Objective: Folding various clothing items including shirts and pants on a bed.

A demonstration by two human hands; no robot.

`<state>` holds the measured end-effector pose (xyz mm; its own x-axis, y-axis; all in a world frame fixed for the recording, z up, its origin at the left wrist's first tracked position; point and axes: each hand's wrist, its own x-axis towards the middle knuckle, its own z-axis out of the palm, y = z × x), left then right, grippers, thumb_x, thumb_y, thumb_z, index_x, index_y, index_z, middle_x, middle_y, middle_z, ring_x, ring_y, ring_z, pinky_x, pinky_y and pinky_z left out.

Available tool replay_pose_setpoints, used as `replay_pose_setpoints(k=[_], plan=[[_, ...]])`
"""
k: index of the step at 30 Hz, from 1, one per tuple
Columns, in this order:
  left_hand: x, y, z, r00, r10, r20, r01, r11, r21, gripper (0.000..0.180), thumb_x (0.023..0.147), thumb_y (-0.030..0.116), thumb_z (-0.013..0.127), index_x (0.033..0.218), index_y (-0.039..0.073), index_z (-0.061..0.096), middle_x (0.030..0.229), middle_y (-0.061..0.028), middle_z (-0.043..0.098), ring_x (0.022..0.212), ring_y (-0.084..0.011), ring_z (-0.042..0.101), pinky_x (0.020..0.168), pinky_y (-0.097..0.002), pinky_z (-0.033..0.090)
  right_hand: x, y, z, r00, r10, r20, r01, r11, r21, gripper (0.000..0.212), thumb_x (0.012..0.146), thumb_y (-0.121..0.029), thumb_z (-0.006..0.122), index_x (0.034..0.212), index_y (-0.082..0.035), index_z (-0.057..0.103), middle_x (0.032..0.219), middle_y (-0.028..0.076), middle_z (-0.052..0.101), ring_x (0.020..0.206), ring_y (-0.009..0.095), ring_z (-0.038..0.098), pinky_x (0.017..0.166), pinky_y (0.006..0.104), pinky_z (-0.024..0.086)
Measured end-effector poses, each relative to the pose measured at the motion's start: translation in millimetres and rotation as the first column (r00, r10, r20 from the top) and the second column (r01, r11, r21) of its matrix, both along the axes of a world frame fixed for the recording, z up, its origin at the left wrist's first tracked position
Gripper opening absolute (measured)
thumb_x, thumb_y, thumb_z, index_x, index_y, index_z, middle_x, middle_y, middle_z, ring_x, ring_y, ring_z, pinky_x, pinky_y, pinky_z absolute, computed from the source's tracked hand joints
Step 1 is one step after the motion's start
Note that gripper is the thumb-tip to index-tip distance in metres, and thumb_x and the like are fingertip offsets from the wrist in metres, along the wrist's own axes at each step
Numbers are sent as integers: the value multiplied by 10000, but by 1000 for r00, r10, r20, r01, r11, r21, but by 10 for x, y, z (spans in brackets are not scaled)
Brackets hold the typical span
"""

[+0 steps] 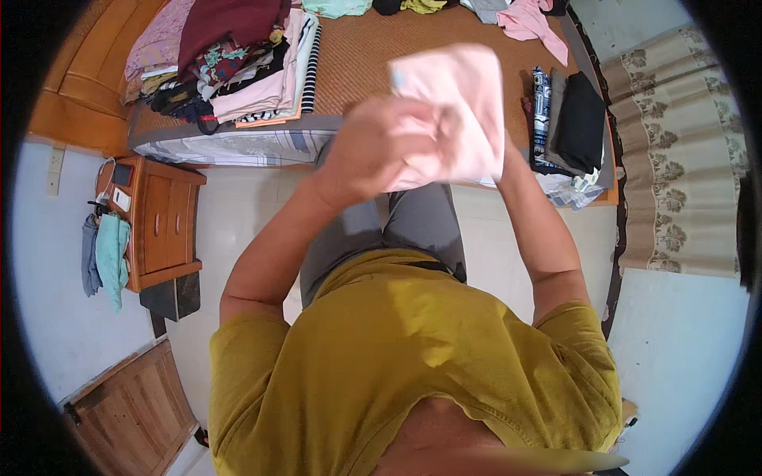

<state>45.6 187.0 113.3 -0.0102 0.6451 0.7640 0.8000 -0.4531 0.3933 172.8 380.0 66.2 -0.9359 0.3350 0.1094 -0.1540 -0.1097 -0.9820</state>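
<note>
A folded pale pink cloth garment (pixel 476 91) is held up in the air in front of me, over the near edge of the bed. My left hand (pixel 373 147) lies across its near face, fingers bent toward the middle; motion blur smears them. Behind the cloth, my right hand is hidden; only its wrist and forearm (pixel 540 206) show at the garment's right edge. A small light-blue patch sits at the cloth's upper left corner.
On the bed's brown mat (pixel 349 47), a stack of folded clothes (pixel 270 79) stands at left and dark folded garments (pixel 579 119) at right. Loose pink clothing (pixel 532 28) lies at the far side. A wooden nightstand (pixel 163 222) is at left, a patterned curtain (pixel 675 159) at right.
</note>
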Motion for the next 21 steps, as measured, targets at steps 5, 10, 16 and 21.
replay_pose_setpoints(k=[5,10,16,21], plan=[[239,-20,-393,983,-180,30,181,939,-292,415,631,-69,526,1015,82,571,1116,-133,503,1031,-248,512,860,-341,405,-116,-74,11,979,197,45,-133,795,-592,127,882,-127,487,932,-13,515,727,42,527,621,127,509,531,230,446],[429,-4,-1070,432,-32,901,537,812,-228,568,707,-77,473,1260,22,388,1208,-81,451,1130,-179,439,959,-303,348,-251,-257,40,999,35,-19,-38,755,-655,115,885,-133,493,906,-23,519,682,42,511,574,114,482,508,220,420],[284,-42,-1304,689,97,718,311,856,-413,424,684,-87,433,1090,-5,522,1082,-94,525,1037,-186,496,922,-276,357,-129,-276,-641,952,-95,292,-20,931,365,241,848,-168,549,1039,-20,540,852,85,612,848,180,584,718,301,457],[31,76,-1190,668,105,737,195,931,-309,354,669,-110,396,975,-12,544,1051,-96,511,963,-180,517,893,-274,374,277,-62,-1083,882,43,468,-287,838,464,277,812,-175,583,1066,-66,573,1003,131,612,930,291,569,822,349,432]])
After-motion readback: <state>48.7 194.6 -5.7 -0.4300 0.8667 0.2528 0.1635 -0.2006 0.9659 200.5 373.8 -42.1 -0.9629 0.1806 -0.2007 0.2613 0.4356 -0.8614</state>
